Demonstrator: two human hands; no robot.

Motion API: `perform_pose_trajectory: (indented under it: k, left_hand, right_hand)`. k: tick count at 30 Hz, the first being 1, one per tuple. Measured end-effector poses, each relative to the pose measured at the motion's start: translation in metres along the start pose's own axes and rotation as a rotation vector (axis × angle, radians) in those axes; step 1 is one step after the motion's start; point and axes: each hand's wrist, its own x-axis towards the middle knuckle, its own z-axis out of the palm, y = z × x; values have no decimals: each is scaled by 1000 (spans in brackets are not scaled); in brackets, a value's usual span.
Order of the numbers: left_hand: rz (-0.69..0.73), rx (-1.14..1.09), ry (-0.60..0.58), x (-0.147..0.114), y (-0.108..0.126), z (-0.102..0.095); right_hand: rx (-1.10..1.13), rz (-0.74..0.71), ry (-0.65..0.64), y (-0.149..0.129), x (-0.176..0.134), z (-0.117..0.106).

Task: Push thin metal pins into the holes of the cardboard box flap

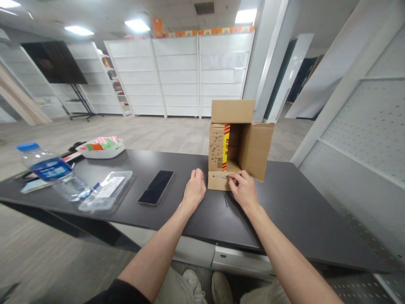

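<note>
An open cardboard box lies on its side on the dark desk, with its flaps spread. Small round grey marks, perhaps screw heads or holes, dot the left flap, and a short row of them runs along the lower flap. At that row my right hand has thumb and forefinger pinched together; anything between them is too small to make out. My left hand rests on the desk just left of the box, its fingers curled closed and their contents hidden. A thin metal piece like a screw or nail lies in front of the lower flap.
Left of my hands lie a black phone and a clear plastic case. Farther left are a water bottle with a blue cap and a white tray of colourful items. A perforated panel stands at the right.
</note>
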Motion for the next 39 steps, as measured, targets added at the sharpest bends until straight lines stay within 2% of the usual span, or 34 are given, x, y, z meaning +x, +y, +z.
perform_pose_trajectory:
  k: [39]
  left_hand:
    - [16,-12,23,0,-3,3]
  right_hand:
    - [37,59,-23,1,-1,-1]
